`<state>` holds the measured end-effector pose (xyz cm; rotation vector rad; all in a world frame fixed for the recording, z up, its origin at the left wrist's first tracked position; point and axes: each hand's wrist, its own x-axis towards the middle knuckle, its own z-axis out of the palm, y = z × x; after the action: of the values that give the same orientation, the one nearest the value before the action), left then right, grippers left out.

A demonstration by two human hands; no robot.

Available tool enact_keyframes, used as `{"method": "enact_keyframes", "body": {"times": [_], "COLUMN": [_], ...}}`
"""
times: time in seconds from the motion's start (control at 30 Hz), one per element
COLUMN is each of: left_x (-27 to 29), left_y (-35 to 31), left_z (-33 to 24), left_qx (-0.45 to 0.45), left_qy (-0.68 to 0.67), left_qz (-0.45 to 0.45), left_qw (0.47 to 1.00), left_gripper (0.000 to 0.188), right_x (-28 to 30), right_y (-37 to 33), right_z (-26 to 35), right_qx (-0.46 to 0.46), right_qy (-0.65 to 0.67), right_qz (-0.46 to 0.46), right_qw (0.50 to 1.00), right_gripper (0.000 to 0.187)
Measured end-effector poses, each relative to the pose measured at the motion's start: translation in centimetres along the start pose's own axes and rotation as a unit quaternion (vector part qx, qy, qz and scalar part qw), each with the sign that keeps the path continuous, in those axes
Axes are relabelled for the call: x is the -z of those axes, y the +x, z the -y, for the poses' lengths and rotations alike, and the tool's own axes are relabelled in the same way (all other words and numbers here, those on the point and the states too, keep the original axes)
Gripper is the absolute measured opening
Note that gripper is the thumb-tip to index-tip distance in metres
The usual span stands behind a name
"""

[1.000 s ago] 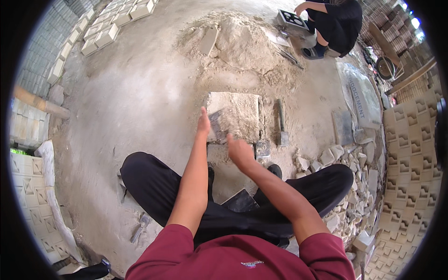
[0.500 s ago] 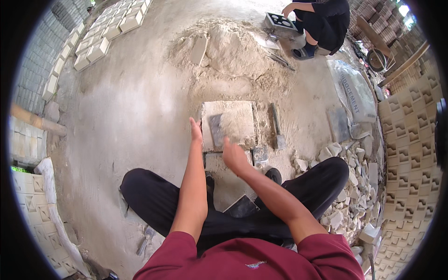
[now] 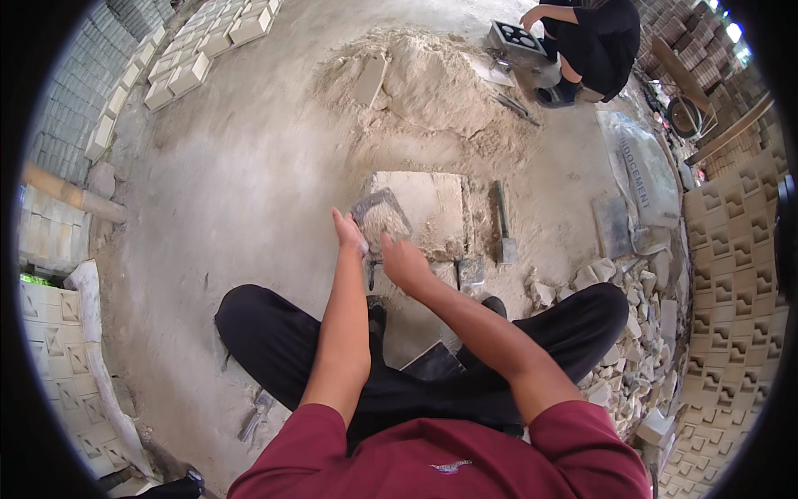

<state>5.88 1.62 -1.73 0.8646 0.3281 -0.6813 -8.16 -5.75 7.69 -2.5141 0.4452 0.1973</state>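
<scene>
Head view: right hand (image 3: 405, 266) gripping trowel (image 3: 375, 200) carrying sand (image 3: 385, 223) over left side of block (image 3: 432, 195); left hand (image 3: 350, 234) standing open, seemingly empty, left of block; top looking mostly level, crumbs (image 3: 435, 242) remaining.

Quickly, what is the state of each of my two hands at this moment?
Left hand: open, close beside the flat tool; contact cannot be told.
Right hand: closed, apparently holding the flat tool, which carries pale powder.

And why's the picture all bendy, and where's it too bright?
In the head view, the fisheye lens curves the stacked blocks at far right; also in the head view, white glare shows at upper right, and a pale patch brightens the floor at left.
</scene>
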Motion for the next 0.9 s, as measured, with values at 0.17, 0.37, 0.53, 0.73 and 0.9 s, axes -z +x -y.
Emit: {"method": "enact_keyframes", "body": {"times": [0.17,0.37,0.53,0.73,0.9], "left_x": [1.0,-0.6,2.9,4.3,-0.8], "left_y": [-0.4,0.2,1.6,1.9,0.9], "left_z": [-1.4,0.3,-2.6,-1.4,1.4], "left_qx": [0.010,-0.023,-0.122,-0.044,-0.032], "left_qy": [0.016,0.163,0.210,0.104,0.282], "left_qz": [-0.020,0.063,-0.096,-0.037,-0.028], "left_qw": [1.000,0.984,0.965,0.993,0.958], "left_gripper": [0.092,0.095,0.094,0.092,0.096], "right_x": [0.4,3.1,0.9,-0.5,1.3], "right_y": [-2.5,8.3,5.4,-3.5,3.3], "right_z": [-0.3,-1.5,2.1,1.8,-2.2], "right_qx": [0.011,0.044,0.054,-0.012,-0.020], "right_qy": [-0.058,-0.077,-0.003,-0.040,-0.046], "right_qz": [0.039,-0.075,-0.047,0.055,-0.050], "right_qw": [0.998,0.993,0.997,0.998,0.997], "right_gripper": [0.034,0.028,0.031,0.039,0.036]}}
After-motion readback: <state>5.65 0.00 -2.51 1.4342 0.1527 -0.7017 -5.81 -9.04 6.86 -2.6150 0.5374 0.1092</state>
